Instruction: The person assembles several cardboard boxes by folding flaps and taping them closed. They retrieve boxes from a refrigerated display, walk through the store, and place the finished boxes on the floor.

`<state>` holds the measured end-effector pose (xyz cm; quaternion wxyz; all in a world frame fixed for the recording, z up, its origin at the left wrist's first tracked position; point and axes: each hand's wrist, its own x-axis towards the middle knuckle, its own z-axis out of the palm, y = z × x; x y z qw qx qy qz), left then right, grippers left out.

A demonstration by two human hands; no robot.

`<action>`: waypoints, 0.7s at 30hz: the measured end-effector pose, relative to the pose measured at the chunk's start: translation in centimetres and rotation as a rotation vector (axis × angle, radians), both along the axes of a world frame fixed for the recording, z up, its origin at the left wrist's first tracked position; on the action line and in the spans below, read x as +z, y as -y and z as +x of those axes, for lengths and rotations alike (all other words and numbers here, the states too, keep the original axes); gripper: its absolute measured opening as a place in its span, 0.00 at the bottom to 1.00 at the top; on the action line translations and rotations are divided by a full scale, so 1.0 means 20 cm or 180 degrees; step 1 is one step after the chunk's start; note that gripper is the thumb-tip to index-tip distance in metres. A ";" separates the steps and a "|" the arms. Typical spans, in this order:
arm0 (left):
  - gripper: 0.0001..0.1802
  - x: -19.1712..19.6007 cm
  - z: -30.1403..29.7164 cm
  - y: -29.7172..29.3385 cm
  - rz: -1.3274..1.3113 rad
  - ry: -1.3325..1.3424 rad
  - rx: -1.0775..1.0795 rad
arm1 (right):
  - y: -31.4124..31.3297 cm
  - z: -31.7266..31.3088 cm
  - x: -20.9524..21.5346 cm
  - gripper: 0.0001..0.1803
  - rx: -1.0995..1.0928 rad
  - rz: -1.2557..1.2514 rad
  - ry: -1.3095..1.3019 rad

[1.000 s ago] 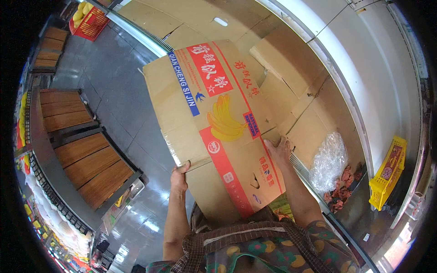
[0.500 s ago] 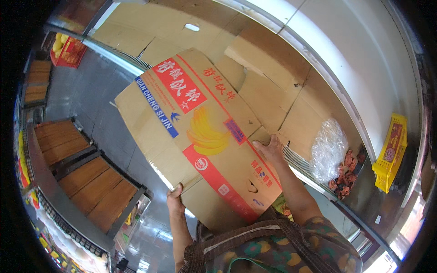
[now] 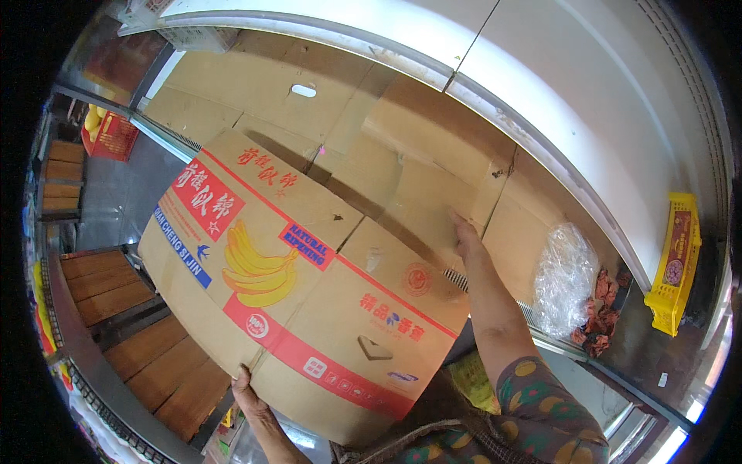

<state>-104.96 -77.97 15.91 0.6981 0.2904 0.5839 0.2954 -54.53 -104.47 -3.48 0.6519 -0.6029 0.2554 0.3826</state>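
A large flattened cardboard banana box (image 3: 309, 309), printed with yellow bananas, red bands and blue labels, lies slanted across the front of the display shelf. My left hand (image 3: 253, 396) grips its near left edge, thumb on the printed face and the other fingers hidden underneath. Past the box's right edge, my right hand (image 3: 468, 238) reaches over the shelf's brown cardboard lining (image 3: 440, 170). A finger or thumb stretches out there, and nothing shows in that hand; whether it touches the lining I cannot tell.
A clear plastic bag (image 3: 563, 282) and crumpled reddish scraps (image 3: 601, 309) lie at the shelf's right end, near a yellow plastic basket (image 3: 674, 267). A white panel (image 3: 587, 93) overhangs the back. Wooden-slatted stands (image 3: 166, 375) and a red crate (image 3: 114, 138) are at left.
The banana box has moved left and turned flatter toward the shelf. My right hand has come off its edge and reaches over the lining. My left hand has moved left with the box.
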 end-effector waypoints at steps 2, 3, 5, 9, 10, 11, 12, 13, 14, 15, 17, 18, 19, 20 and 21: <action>0.31 0.01 0.06 -0.03 0.0022 0.0055 -0.0034 | 0.04 0.02 -0.02 0.30 -0.0118 -0.0210 0.0340; 0.29 0.01 0.10 -0.05 0.0054 0.0058 0.0020 | 0.09 0.02 -0.01 0.29 -0.0231 -0.0097 0.0314; 0.25 0.02 0.20 -0.11 0.0066 0.0206 0.0064 | 0.27 0.01 0.07 0.27 -0.0560 0.0028 0.0333; 0.26 -0.02 0.45 -0.23 -0.0188 0.0327 0.0015 | 0.78 0.01 0.44 0.23 -0.0504 -0.0356 0.1182; 0.26 -0.04 0.52 -0.25 -0.0250 0.0422 -0.0026 | 0.92 -0.01 0.55 0.23 -0.0420 -0.0365 0.0871; 0.26 -0.07 0.62 -0.28 -0.0355 0.0559 -0.0067 | 1.07 -0.03 0.67 0.23 -0.0394 -0.0276 0.0553; 0.25 -0.11 0.72 -0.29 -0.0364 0.0789 -0.0085 | 1.20 -0.08 0.77 0.23 -0.0394 -0.0628 0.0567; 0.25 -0.15 0.83 -0.30 -0.0332 0.0755 -0.0166 | 1.33 -0.13 0.85 0.24 -0.0403 -0.0889 0.0581; 0.25 -0.18 0.94 -0.32 -0.0433 0.0671 -0.0137 | 1.44 -0.19 0.92 0.25 -0.0406 -0.1022 0.0603; 0.24 -0.23 1.07 -0.32 -0.0395 0.0851 -0.0287 | 1.55 -0.26 0.98 0.26 -0.0441 -0.1108 0.0620; 0.25 -0.34 1.34 -0.30 -0.0388 0.1038 -0.0395 | 1.71 -0.40 1.05 0.28 -0.0614 -0.1407 0.0772; 0.25 -0.40 1.47 -0.27 -0.0347 0.1222 -0.0489 | 1.78 -0.47 1.09 0.29 -0.0782 -0.1586 0.0790; 0.23 -0.47 1.60 -0.26 -0.0468 0.1070 -0.0578 | 1.83 -0.53 1.14 0.31 -0.0747 -0.1772 0.0773; 0.22 -0.53 1.70 -0.23 -0.0571 0.1172 -0.0795 | 1.88 -0.59 1.19 0.34 -0.0769 -0.2006 0.0691; 0.19 -0.59 1.78 -0.20 -0.0653 0.0804 -0.1034 | 1.91 -0.65 1.25 0.36 -0.0849 -0.2264 0.0545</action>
